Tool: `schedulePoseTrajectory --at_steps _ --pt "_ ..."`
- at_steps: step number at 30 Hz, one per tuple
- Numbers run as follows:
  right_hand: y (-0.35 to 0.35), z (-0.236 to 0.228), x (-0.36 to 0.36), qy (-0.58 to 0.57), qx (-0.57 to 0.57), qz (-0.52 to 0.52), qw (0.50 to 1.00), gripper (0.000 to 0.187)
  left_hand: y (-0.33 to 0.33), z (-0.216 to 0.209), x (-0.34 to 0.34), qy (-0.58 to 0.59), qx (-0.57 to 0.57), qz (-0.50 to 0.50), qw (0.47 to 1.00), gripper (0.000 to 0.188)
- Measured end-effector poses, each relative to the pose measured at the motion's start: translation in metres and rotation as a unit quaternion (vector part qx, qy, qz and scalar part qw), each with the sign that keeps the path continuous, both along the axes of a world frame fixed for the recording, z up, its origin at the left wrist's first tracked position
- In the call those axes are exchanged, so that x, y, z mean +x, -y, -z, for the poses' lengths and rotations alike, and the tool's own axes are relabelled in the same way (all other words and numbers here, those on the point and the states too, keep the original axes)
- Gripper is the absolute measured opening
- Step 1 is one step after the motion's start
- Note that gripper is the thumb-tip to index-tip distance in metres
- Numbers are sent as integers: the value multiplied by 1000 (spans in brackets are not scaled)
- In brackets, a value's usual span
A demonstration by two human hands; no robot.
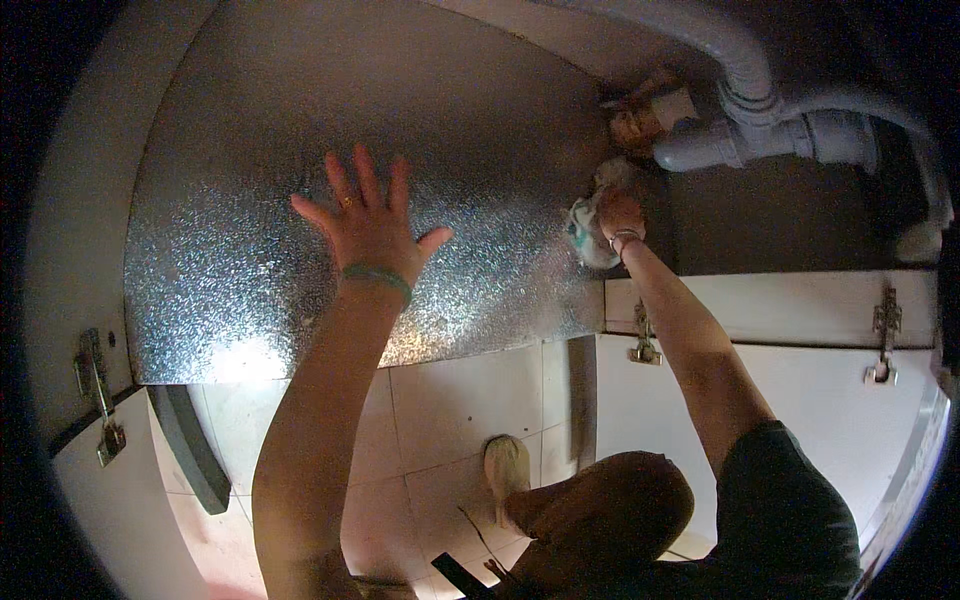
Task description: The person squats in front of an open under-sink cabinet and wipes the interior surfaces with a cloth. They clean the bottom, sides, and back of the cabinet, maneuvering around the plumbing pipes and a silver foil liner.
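Observation:
Inside a cabinet, a shiny silver foil-like sheet [480, 240] covers the base. My left hand [375, 225] lies over the sheet's middle with fingers spread, holding nothing; a ring and a green wristband show on it. At the sheet's right edge my right hand [622, 212] is closed on a crumpled white cloth [590, 235] with a green patch. Its fingers are partly hidden by the cloth and the back of the hand.
Grey drain pipes [740, 140] run across the upper right, close above my right hand. Small cluttered items [655, 115] sit in the back corner. Open white doors hang on metal hinges [645, 340] at both sides. A tiled floor [430, 430] lies below the front edge.

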State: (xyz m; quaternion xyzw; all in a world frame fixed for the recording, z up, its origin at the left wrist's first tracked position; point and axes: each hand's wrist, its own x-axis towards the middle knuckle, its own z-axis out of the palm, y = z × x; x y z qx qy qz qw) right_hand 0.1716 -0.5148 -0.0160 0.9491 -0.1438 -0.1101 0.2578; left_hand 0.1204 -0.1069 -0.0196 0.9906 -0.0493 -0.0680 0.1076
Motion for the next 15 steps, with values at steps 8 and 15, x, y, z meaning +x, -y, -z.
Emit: schedulePoseTrajectory --at_steps 8,15 --pt "-161 -39 -101 14 309 -308 899 54 -1 -3 2 4 5 4 1000 100" --pt "-96 15 -22 -83 272 -67 956 45 -17 -4 -3 -47 74 5 996 100"
